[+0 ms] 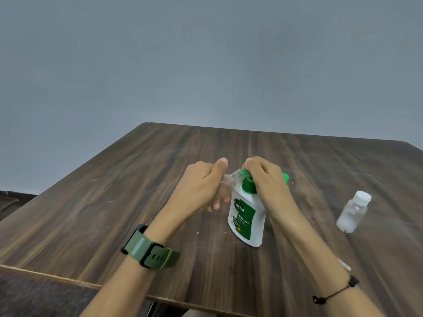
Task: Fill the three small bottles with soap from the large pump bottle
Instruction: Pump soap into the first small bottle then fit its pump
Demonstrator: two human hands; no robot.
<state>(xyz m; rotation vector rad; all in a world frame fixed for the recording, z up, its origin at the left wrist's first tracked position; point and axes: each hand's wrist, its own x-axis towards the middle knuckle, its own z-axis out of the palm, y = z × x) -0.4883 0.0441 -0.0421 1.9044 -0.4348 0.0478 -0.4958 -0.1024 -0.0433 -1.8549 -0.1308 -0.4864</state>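
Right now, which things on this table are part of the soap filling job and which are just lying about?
Part of the job:
- large pump bottle, right hand on its pump
- small clear bottle held at the spout by the left hand
- capped small bottle standing to the right

Just lying about:
- small white item by the right forearm, too hidden to identify
- white specks on the table

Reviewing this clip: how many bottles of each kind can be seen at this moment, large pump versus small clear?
Large pump bottle: 1
Small clear bottles: 2, one capped bottle standing on the table, one held bottle in the left hand at the pump spout
Total: 3 bottles
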